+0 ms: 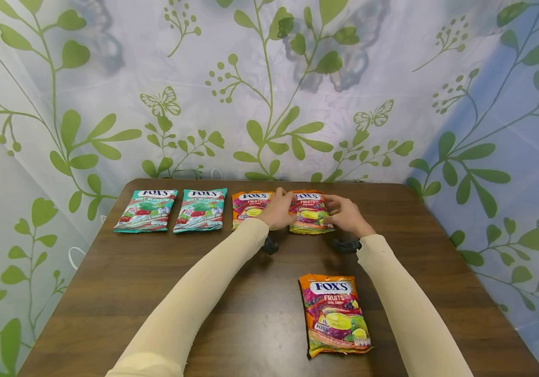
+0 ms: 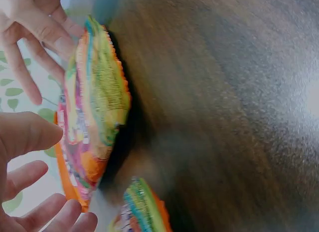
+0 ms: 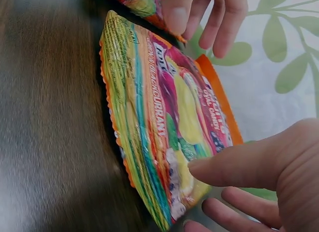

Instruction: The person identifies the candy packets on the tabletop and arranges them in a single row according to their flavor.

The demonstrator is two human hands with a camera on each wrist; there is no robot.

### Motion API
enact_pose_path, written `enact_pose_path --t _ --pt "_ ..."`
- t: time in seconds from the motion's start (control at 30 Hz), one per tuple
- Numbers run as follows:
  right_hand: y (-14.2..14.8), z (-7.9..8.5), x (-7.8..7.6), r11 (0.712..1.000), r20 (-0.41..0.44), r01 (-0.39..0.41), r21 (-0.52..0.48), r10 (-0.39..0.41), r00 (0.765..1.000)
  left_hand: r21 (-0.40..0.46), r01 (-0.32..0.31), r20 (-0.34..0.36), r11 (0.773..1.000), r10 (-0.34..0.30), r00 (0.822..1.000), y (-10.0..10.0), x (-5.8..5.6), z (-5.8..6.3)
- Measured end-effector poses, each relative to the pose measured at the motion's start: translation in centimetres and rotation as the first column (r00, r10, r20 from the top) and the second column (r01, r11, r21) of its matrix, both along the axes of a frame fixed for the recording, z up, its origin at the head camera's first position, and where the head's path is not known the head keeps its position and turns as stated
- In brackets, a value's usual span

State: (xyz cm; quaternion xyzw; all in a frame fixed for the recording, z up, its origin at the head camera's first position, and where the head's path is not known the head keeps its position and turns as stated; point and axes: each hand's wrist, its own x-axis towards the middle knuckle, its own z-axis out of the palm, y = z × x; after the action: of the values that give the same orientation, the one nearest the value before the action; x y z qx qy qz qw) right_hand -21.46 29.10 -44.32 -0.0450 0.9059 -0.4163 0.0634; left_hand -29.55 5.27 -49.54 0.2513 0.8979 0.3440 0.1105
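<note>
An orange-topped Fox's Fruits candy bag lies at the back of the table between both hands. At its left edge is my left hand, fingers spread and thumb close to the bag in the left wrist view. My right hand is at the bag's right edge; in the right wrist view its thumb rests over the printed front, with the other fingers loosely beside the edge. A second Fruits bag lies to the left, partly hidden behind my left hand.
Two teal Fox's Mint Blossom bags continue the row to the left. Another Fruits bag lies nearer, between my forearms. The brown wooden table ends at a leaf-patterned curtain.
</note>
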Motion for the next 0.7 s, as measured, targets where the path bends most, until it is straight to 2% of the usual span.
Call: enact_pose_path --t 0.17,0.27,0.3,0.37,0.43,0.53,0.6,0.7 --pt "0.8 0.7 0.9 0.999 -0.032 0.000 0.036 0.001 0.999 -0.005 0.030 -0.046 1.000 -0.030 0.998 0.0 -1.3 -1.4" --pt "1.2 0.9 1.4 0.997 -0.054 -0.002 0.073 0.006 0.999 -0.029 0.051 -0.044 0.998 -0.052 0.998 -0.1 -0.6 -0.6" --pt "1.3 1.0 1.6 0.997 -0.061 -0.004 0.081 0.009 0.998 -0.042 0.058 -0.047 0.997 -0.060 0.997 -0.1 -0.1 -0.1" --pt "1.5 1.1 2.0 0.996 -0.074 -0.015 0.086 0.021 0.997 -0.055 0.080 -0.042 0.995 -0.082 0.996 -0.4 1.6 2.0" --pt "1.7 1.3 2.6 0.996 -0.081 -0.024 0.082 0.031 0.996 -0.069 0.110 -0.031 0.992 -0.112 0.993 -0.8 3.8 4.5" --pt "2.0 1.7 3.8 0.996 -0.091 -0.044 0.071 0.051 0.995 -0.038 0.174 -0.009 0.984 -0.174 0.985 -1.5 7.0 7.6" --pt "2.2 1.9 4.7 0.997 -0.095 -0.053 0.060 0.058 0.994 -0.012 0.207 0.013 0.978 -0.207 0.978 -2.0 8.5 8.5" --pt "2.3 1.9 6.1 0.996 -0.104 -0.073 0.047 0.078 0.992 0.005 0.233 0.037 0.973 -0.233 0.972 -2.4 9.4 8.6"
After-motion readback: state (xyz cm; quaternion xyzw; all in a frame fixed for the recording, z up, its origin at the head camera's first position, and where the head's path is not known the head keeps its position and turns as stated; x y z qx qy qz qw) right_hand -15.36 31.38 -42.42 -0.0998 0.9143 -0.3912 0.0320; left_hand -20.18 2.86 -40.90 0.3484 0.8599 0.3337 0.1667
